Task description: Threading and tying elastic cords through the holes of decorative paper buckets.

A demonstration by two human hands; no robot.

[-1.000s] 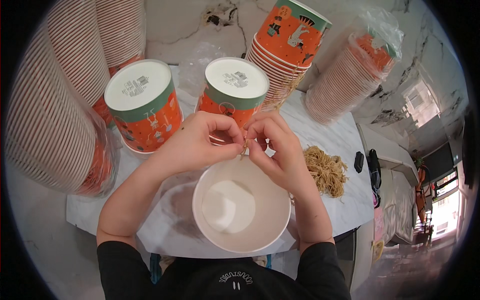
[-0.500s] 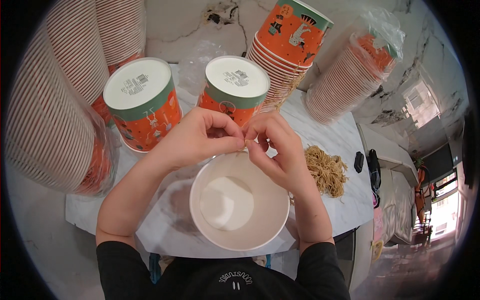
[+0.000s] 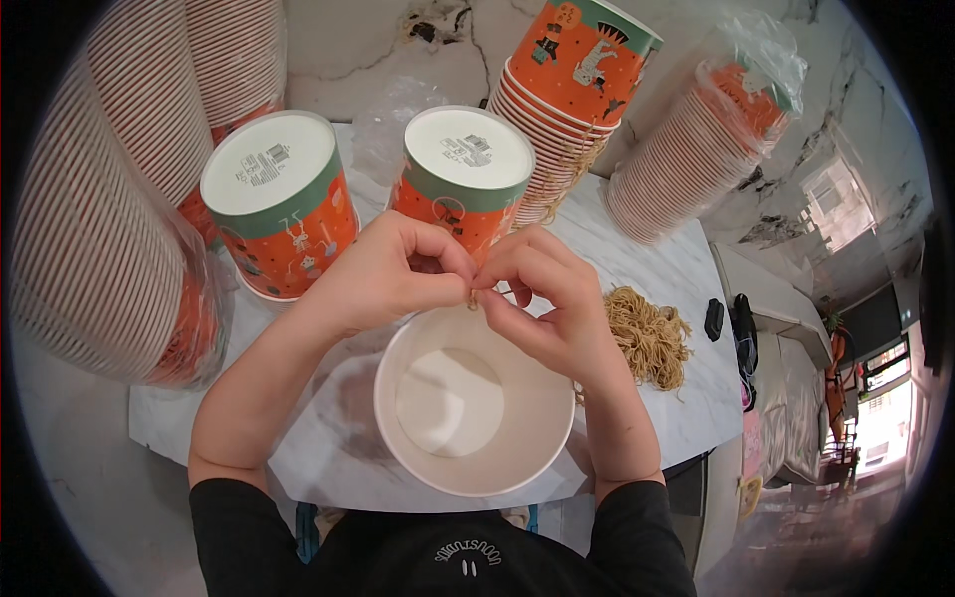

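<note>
A white paper tub (image 3: 476, 403) stands open side up in front of me on the marble counter (image 3: 676, 279). My left hand (image 3: 383, 274) and my right hand (image 3: 542, 298) meet at the tub's far rim, fingertips pinched together on a thin tan string (image 3: 472, 296). A pile of the same tan strings (image 3: 647, 333) lies right of my right hand.
Two orange tubs stand upside down behind my hands, one at the left (image 3: 282, 199) and one in the middle (image 3: 460, 177). Tall stacks of tubs rise at the left (image 3: 90, 219), the back (image 3: 567, 90) and the right (image 3: 696, 149). The counter's edge runs at the right.
The white tub has slid slightly away from me and to the left. Both hands stay pinched together at its far rim.
</note>
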